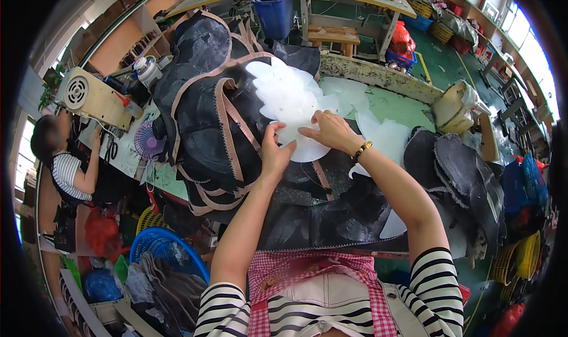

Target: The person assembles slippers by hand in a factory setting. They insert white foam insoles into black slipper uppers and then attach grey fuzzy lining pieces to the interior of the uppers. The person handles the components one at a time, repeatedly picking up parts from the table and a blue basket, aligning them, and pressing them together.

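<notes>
A heap of thin white sheet pieces [287, 94] with rounded ends lies fanned out on the dark material before me. Closest to me is one rounded white piece [310, 151], lying under my hands. My left hand [277, 151] is at its left edge, with thumb and fingers curved round it. From the right, my right hand [336, 131] has its thumb and fingertips on the same white piece. A beaded bracelet [362, 150] circles my right wrist. The fingertips' exact grip is partly hidden.
Large black panels with tan edging [207, 112] pile up on the left. Dark grey cut pieces [458, 165] are stacked at the right. A blue basket [160, 233] stands lower left. Another person [71, 165] sits at a sewing machine [94, 97] beyond a purple fan [149, 141].
</notes>
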`<state>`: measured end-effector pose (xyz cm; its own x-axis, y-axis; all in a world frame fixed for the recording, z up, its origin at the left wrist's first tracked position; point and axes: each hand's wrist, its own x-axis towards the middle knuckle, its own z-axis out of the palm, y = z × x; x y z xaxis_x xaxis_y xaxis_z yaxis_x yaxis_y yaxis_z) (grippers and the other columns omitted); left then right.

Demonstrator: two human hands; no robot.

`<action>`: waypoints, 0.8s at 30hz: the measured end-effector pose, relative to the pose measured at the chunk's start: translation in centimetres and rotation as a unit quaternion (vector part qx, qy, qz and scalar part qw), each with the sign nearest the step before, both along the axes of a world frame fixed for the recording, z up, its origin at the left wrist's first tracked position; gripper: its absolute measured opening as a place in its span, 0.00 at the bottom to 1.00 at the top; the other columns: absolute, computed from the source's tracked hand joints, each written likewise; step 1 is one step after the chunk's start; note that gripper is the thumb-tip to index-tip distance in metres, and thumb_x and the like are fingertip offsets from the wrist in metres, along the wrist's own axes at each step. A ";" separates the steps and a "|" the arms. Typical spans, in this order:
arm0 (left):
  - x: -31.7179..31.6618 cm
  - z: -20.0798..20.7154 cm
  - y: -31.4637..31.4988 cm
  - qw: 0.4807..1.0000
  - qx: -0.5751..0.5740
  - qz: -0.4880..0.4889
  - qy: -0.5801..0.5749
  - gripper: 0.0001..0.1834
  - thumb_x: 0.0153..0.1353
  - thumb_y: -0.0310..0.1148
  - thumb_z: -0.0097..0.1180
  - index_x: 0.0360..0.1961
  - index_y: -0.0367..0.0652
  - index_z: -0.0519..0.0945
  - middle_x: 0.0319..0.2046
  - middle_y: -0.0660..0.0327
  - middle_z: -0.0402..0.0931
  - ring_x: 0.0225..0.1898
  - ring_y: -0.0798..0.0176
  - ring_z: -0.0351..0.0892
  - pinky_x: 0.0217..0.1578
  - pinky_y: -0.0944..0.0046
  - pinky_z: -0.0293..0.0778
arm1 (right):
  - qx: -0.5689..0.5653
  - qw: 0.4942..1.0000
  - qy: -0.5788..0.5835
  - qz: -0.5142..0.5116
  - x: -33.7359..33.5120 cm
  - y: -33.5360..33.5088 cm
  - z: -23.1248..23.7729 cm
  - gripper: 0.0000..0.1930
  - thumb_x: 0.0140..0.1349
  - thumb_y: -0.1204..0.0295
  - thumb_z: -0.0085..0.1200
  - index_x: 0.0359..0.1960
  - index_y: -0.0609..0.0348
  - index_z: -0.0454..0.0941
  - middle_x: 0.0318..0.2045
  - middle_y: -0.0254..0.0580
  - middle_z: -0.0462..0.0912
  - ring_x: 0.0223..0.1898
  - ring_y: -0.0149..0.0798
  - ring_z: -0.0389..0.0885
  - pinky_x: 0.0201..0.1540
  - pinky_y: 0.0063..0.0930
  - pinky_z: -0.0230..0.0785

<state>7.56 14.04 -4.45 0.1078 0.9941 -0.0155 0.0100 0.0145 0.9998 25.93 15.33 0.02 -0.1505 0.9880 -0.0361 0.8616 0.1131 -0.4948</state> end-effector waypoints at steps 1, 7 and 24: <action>0.1 0.1 0.2 0.999 0.002 -0.023 -0.032 0.26 0.54 0.16 0.61 0.54 0.40 0.69 0.44 0.56 0.78 0.43 0.66 0.79 0.42 0.68 0.76 | -0.011 1.000 0.008 -0.013 0.0 0.1 0.1 0.35 0.55 0.41 0.57 0.43 0.68 0.75 0.43 0.62 0.79 0.47 0.56 0.78 0.51 0.43 0.68; 1.6 2.1 0.4 0.976 0.005 -0.089 -0.200 0.36 0.55 0.13 0.57 0.66 0.42 0.64 0.49 0.56 0.78 0.46 0.67 0.79 0.49 0.69 0.76 | -0.035 0.996 0.064 -0.058 1.2 1.0 1.8 0.43 0.42 0.31 0.60 0.36 0.69 0.78 0.36 0.57 0.81 0.40 0.51 0.82 0.43 0.40 0.73; 1.8 1.8 1.4 0.981 0.140 -0.117 -0.066 0.37 0.53 0.10 0.53 0.67 0.36 0.63 0.53 0.54 0.76 0.48 0.68 0.78 0.48 0.71 0.73 | -0.056 0.996 -0.042 0.055 0.4 2.7 4.7 0.24 0.43 0.53 0.58 0.22 0.69 0.82 0.23 0.58 0.82 0.28 0.53 0.83 0.36 0.38 0.75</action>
